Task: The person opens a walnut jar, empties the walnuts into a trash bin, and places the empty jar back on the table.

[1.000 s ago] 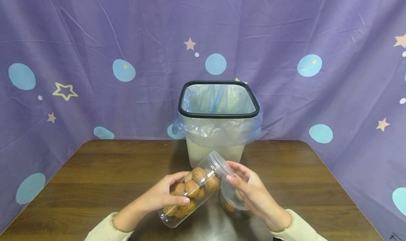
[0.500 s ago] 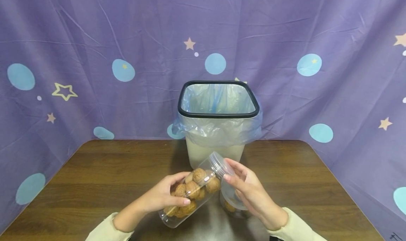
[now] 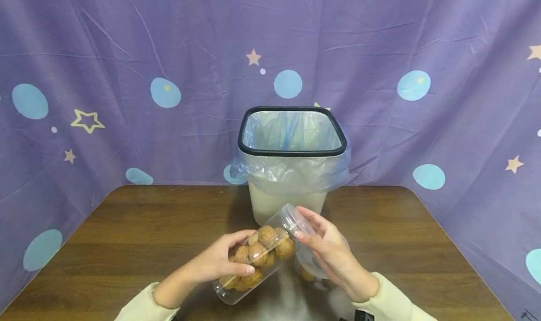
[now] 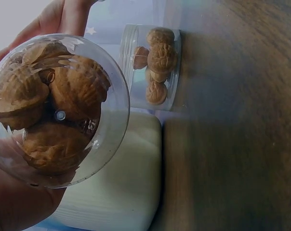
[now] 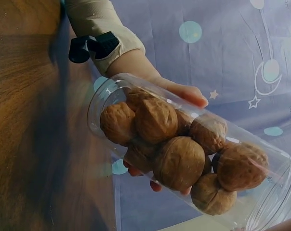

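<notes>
My left hand (image 3: 217, 260) grips a clear plastic jar (image 3: 230, 297), which leans with its mouth up and to the right. Several walnuts (image 3: 258, 253) lie inside it. The right hand (image 3: 336, 257) curls its fingers and thumb round the translucent screw lid (image 3: 291, 217) at the jar's upper end. Partly hidden behind that hand, a second clear jar (image 3: 319, 282) stands upright on the table with several walnuts in it. In the left wrist view the held jar's base (image 4: 107, 156) faces the camera; the right wrist view shows its walnuts (image 5: 181, 163) from the side.
A pale waste bin (image 3: 270, 199) with a black rim (image 3: 291, 153) and a bluish plastic liner (image 3: 296, 175) stands behind the jars. The brown wooden table (image 3: 169, 217) ends at a purple curtain (image 3: 203, 53) patterned with stars and blue dots.
My right hand has turned slightly at the lid, its fingertips and wrist shifting a little left and up. The left hand and the tilted jar have hardly moved.
</notes>
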Demonstrator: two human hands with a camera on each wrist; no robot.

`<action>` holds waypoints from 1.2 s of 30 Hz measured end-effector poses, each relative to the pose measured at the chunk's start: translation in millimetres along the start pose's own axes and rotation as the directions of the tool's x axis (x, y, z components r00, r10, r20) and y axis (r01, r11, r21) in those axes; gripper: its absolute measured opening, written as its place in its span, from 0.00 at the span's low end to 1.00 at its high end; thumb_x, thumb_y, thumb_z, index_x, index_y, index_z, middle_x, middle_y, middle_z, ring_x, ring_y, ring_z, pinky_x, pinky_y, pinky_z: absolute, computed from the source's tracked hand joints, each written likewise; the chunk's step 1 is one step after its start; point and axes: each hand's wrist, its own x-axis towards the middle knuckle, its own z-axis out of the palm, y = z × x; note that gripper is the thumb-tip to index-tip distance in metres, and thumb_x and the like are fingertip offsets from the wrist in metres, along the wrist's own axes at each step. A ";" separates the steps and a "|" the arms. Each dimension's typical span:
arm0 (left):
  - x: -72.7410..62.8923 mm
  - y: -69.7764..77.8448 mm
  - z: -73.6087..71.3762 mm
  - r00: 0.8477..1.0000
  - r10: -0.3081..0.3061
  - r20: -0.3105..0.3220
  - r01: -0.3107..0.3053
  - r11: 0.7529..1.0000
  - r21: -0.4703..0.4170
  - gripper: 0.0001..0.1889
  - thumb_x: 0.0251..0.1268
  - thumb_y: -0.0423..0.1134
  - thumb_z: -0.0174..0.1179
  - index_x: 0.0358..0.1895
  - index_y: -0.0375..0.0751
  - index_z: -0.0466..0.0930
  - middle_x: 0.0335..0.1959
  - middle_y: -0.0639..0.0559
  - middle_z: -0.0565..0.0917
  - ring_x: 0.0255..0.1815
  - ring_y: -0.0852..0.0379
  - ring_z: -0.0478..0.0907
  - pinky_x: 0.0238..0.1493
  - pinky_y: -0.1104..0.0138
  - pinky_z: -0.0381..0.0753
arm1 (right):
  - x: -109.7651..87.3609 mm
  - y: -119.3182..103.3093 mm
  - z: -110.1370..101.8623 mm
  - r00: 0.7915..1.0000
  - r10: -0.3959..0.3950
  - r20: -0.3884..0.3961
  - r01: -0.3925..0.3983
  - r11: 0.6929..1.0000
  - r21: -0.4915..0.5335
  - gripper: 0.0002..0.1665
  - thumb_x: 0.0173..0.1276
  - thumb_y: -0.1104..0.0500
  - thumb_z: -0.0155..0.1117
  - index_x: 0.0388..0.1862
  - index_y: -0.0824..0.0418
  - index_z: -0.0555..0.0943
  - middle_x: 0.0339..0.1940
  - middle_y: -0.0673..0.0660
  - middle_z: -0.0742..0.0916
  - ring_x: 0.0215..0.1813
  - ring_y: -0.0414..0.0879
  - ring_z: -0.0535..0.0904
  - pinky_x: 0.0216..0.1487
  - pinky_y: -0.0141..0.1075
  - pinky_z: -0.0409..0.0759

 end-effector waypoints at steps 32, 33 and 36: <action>-4.1 -1.7 -4.1 0.999 0.041 0.027 -0.038 0.993 -0.108 0.30 0.52 0.32 0.63 0.61 0.27 0.67 0.45 0.47 0.81 0.44 0.55 0.80 0.46 0.59 0.82 | -4.3 1.0 -18.6 0.985 -0.145 0.097 0.142 0.989 0.037 0.45 0.60 0.62 0.64 0.69 0.77 0.53 0.64 0.59 0.71 0.62 0.46 0.70 0.60 0.32 0.72; -4.6 -1.6 -4.8 0.999 0.046 0.024 -0.044 0.994 -0.101 0.30 0.52 0.32 0.62 0.61 0.27 0.67 0.45 0.46 0.81 0.44 0.55 0.80 0.45 0.59 0.82 | -5.0 1.0 -19.8 0.984 -0.146 0.099 0.143 0.989 0.041 0.45 0.60 0.63 0.64 0.69 0.77 0.53 0.64 0.59 0.71 0.63 0.46 0.70 0.61 0.32 0.71; -5.9 -0.5 -6.3 0.999 0.033 0.019 -0.031 0.994 -0.101 0.30 0.52 0.31 0.62 0.61 0.28 0.67 0.45 0.46 0.81 0.44 0.55 0.80 0.45 0.59 0.82 | -7.2 1.3 -23.5 0.983 -0.150 0.104 0.146 0.988 0.042 0.45 0.60 0.63 0.63 0.69 0.77 0.52 0.66 0.59 0.70 0.64 0.46 0.69 0.62 0.32 0.70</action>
